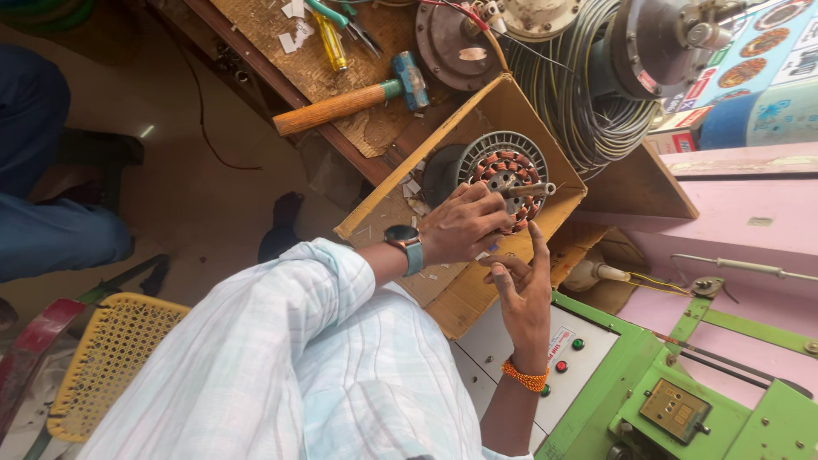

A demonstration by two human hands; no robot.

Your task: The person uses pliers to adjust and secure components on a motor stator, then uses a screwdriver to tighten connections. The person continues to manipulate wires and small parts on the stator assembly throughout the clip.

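My left hand (461, 227), with a watch on a blue strap at the wrist, grips a fan motor stator (503, 166). The stator has copper windings inside a grey finned ring and a steel shaft (530, 190) sticking out. It sits inside an open cardboard box (498, 106). My right hand (521, 290), with an orange bead bracelet at the wrist, is just below the stator. Its palm is turned up and its fingers are spread, and the forefinger points towards the stator's lower edge. I see nothing held in it.
A wooden-handled hammer (341, 104) with a blue head and a yellow screwdriver (331, 41) lie on the bench behind the box. A grey cable coil (573, 94) stands to the right. A green machine panel with buttons (588, 358) is at lower right. There is a yellow woven seat (111, 358) at lower left and another person's leg (47, 230) at left.
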